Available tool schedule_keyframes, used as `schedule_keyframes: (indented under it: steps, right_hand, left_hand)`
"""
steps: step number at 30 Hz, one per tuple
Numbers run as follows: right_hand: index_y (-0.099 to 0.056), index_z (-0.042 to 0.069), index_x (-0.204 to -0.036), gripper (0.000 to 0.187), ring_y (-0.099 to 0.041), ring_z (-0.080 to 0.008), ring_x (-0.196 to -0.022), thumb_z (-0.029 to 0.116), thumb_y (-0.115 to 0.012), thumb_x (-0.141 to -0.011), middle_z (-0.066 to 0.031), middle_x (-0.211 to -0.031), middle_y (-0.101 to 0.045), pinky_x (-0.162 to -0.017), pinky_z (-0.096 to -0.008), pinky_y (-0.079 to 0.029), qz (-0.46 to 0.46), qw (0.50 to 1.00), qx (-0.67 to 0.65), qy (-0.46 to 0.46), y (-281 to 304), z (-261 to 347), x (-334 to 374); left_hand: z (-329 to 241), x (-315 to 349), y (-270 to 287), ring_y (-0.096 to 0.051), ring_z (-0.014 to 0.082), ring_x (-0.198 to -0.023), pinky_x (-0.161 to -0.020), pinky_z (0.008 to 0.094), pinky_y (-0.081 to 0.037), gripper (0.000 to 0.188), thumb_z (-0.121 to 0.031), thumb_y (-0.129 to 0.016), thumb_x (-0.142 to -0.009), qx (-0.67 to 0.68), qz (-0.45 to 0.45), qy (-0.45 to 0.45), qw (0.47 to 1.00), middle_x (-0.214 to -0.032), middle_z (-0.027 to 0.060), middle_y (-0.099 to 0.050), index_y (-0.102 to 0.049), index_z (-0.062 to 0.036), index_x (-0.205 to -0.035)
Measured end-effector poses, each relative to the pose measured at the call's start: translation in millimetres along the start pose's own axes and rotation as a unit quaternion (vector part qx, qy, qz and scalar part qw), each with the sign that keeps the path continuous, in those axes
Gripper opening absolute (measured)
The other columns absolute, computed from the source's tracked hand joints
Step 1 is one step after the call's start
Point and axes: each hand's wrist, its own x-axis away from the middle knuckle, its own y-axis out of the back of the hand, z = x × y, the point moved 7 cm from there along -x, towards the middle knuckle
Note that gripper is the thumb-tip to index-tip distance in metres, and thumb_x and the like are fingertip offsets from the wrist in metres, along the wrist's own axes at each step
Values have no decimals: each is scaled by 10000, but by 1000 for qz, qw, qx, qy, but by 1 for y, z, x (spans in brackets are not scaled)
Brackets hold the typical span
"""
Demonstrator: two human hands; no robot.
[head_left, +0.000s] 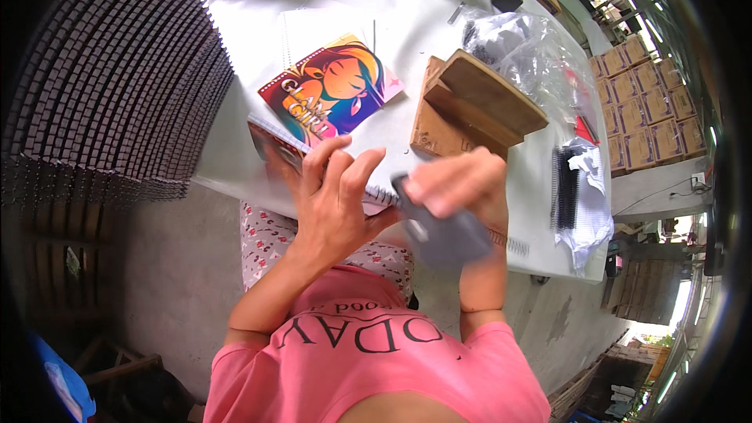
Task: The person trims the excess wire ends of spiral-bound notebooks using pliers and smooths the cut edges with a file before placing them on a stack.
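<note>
A spiral notebook (270, 135) is gripped in my left hand (333, 200) at the table's front edge, its fingers bent round it and covering most of it. Along its edge runs a dark wire coil (382, 194); a loose length of coil (513, 245) shows beyond my right wrist. My right hand (466, 180) is closed on a dark grey handheld tool (448, 239), held at the notebook's right end. Motion smears the tool, so its kind is unclear. Just beyond my left hand lies a colourful printed notebook cover (337, 82) with punched holes along one edge.
A brown wooden stand (470, 106) sits right of the cover. Behind it lies a clear plastic bag (525, 43) with dark coils. More black coils (565, 188) rest at the table's right edge. Tall stacks of bound notebooks (117, 70) rise at left. Cartons (650, 113) are piled far right.
</note>
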Motion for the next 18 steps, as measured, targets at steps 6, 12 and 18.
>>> schedule_keyframes:
  steps: [6,12,18]
  right_hand:
    - [-696,-10,-854,197,-653,-257,-853,-90,-595,-705,-216,-951,-657,-809,-328,-512,-89,996,-23,-13,12,-16,4]
    - [-702,-14,-775,214,-665,-253,-816,-140,-581,-651,-175,-870,-678,-754,-294,-511,-76,996,-50,-10,3,-15,-5]
    - [-642,20,-643,151,-643,-245,-697,138,-680,-730,-168,-740,-663,-645,-344,-504,-35,981,-159,109,16,0,-4]
  left_hand:
    - [43,-26,32,-395,305,-1086,-897,479,-321,670,-495,-834,-364,-41,5,43,998,-986,74,-447,-568,-83,-821]
    - [21,-22,16,-388,341,-1090,-899,468,-337,599,-465,-819,-419,27,5,0,1000,-1003,114,-432,-528,-19,-694]
    - [19,-28,6,-369,349,-1138,-939,486,-315,646,-503,-813,-400,71,-11,-9,997,-1054,135,-418,-517,-7,-690]
